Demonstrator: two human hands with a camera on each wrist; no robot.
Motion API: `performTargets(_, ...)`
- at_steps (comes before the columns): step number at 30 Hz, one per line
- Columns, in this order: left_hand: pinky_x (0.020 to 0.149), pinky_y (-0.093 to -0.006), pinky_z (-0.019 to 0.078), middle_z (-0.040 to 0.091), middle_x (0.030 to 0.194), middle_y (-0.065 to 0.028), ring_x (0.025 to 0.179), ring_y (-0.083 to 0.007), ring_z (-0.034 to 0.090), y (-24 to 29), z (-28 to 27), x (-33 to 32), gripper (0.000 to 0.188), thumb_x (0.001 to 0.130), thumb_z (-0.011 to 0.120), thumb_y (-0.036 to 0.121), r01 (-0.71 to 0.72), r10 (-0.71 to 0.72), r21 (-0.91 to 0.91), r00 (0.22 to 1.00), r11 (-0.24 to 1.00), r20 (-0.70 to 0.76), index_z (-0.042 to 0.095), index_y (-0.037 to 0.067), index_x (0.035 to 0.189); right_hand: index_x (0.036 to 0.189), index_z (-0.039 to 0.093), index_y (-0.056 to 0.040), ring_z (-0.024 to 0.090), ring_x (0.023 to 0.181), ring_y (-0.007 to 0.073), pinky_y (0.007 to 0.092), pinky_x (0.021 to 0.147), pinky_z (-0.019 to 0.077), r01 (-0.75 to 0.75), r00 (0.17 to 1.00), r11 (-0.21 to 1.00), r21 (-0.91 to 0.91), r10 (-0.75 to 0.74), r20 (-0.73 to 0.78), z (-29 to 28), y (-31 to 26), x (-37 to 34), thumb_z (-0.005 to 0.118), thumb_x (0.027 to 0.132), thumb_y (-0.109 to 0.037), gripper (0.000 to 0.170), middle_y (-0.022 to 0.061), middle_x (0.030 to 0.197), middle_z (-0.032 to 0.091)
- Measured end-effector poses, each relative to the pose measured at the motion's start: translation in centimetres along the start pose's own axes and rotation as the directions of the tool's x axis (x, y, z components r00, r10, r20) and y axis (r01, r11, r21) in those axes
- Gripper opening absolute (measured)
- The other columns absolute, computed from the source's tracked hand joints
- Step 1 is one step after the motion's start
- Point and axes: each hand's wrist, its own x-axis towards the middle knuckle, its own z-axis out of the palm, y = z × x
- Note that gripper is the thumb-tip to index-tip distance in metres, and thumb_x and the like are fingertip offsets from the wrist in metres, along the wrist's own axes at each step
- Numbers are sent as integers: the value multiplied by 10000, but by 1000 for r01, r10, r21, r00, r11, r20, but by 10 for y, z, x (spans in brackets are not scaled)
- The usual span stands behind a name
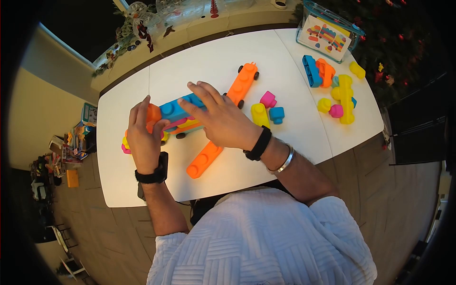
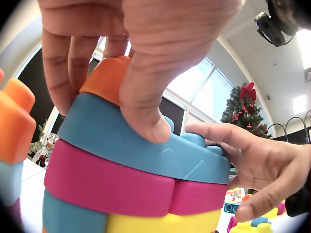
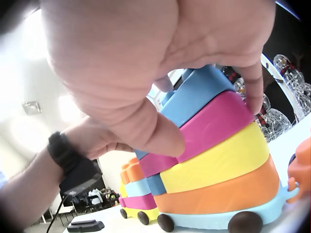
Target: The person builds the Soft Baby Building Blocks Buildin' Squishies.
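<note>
Your stacked block wagon (image 3: 218, 160) stood on its black wheels on the white table (image 1: 304, 152), between your two hands. Your left hand (image 1: 144, 140) held the orange block (image 1: 153, 113) at its left end, with the thumb on the side of the long blue block (image 2: 146, 150). Your right hand (image 1: 228, 121) was wide, its fingers rested over the blue top; whether its thumb touched the wagon, I cannot tell. To the right of the wagon there were the orange wheeled base (image 1: 242, 83) and the pink block (image 1: 268, 99), the yellow block (image 1: 260, 115) and the small blue block (image 1: 277, 114). An orange studded piece (image 1: 205, 159) lay nearer to you than the wagon
</note>
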Motion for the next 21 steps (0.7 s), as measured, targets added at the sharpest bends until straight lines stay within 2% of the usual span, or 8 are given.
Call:
performTargets(2,980,-429,586,701,1317,-144,1142,-342,705,-2,1,0,697,804,914,87,-7,7,-2,1000,1000,-3,657,48,1451,1576,516,-107,420,1539,409,518,1030,551,18,999,995,99,-13,-46,-7,13,2,746,808,15,811,175,1657,401)
performTargets(4,978,-430,587,702,1312,-145,1134,-344,706,-4,1,0,697,802,916,88,-11,11,-6,1000,1000,-9,659,47,1447,1533,534,-75,519,1461,397,512,1073,541,-231,972,876,424,227,59,-23,30,-2,700,826,44,735,192,1609,474)
performTargets(5,976,-432,589,703,1306,-146,1129,-344,707,-6,2,-1,693,799,918,87,-11,11,-3,1000,1000,-19,661,47,1442,1533,534,-75,519,1461,397,512,1073,541,-229,972,879,418,225,60,-27,45,-5,700,826,44,735,192,1609,474)
performTargets(7,973,-433,591,704,1300,-146,1123,-344,708,-9,4,-1,690,797,920,87,-9,9,-5,999,1000,-32,664,47,1437,1453,597,-64,569,1407,373,488,1073,549,-187,977,979,81,176,123,-27,82,-13,708,842,8,625,175,1522,577)
performTargets(8,970,-434,593,705,1295,-146,1121,-345,709,-10,5,-1,687,795,922,90,-14,14,-8,999,1000,-34,666,47,1432,1453,597,-64,569,1407,373,488,1073,549,-188,976,979,77,177,124,-30,93,-14,708,842,8,625,175,1522,577)
performTargets(11,968,-432,595,707,1285,-144,1120,-344,710,-9,6,0,681,793,926,98,-18,17,-5,999,1000,-38,671,49,1423,1440,653,-60,515,1481,390,490,1185,486,-280,889,927,-251,349,298,-32,118,-17,651,941,-105,502,191,1565,587)
performTargets(14,964,-428,597,707,1285,-140,1124,-342,710,-7,7,-1,677,795,929,109,1,-2,-6,999,1000,-49,673,52,1419,1472,636,-83,513,1487,389,496,1201,477,-305,825,877,-371,438,358,-30,125,-19,626,982,-154,495,182,1594,569)
performTargets(21,856,-408,617,698,1307,-125,1062,-337,737,-6,10,-2,660,832,929,218,13,-8,60,997,998,-82,671,64,1420,1457,636,-94,592,1381,432,497,1093,558,-430,759,851,-301,521,391,-29,121,-14,630,989,-183,477,182,1544,588)
